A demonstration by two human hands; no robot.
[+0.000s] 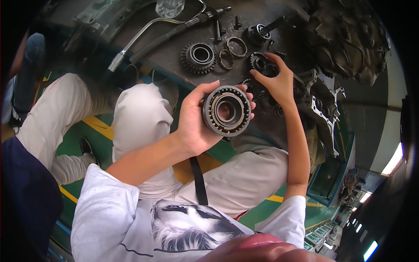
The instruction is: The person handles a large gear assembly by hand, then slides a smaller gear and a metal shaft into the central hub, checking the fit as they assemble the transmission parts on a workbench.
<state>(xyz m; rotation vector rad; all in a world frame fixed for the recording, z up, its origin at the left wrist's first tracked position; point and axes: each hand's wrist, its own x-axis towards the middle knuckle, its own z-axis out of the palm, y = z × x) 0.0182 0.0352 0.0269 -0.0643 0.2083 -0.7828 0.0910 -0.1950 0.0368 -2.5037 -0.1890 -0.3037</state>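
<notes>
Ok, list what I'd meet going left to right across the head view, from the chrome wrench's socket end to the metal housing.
Chrome wrench's socket end → large toothed gear → hand-held round gear assembly → right hand → metal housing with a pale flange.

Crank bar point(140, 33): silver, bent — there it lies, upper left!
Casting point(349, 41): bulky, dark, over on the right.
Floor point(72, 137): green, striped yellow.
Neighbour point(61, 102): pale trousers at left — dark shoe point(87, 148) down there.

This is a mechanical workshop: gear assembly point(239, 112), splined shaft point(180, 29), metal housing point(349, 39) and yellow-striped green floor point(104, 145) show it.
</notes>
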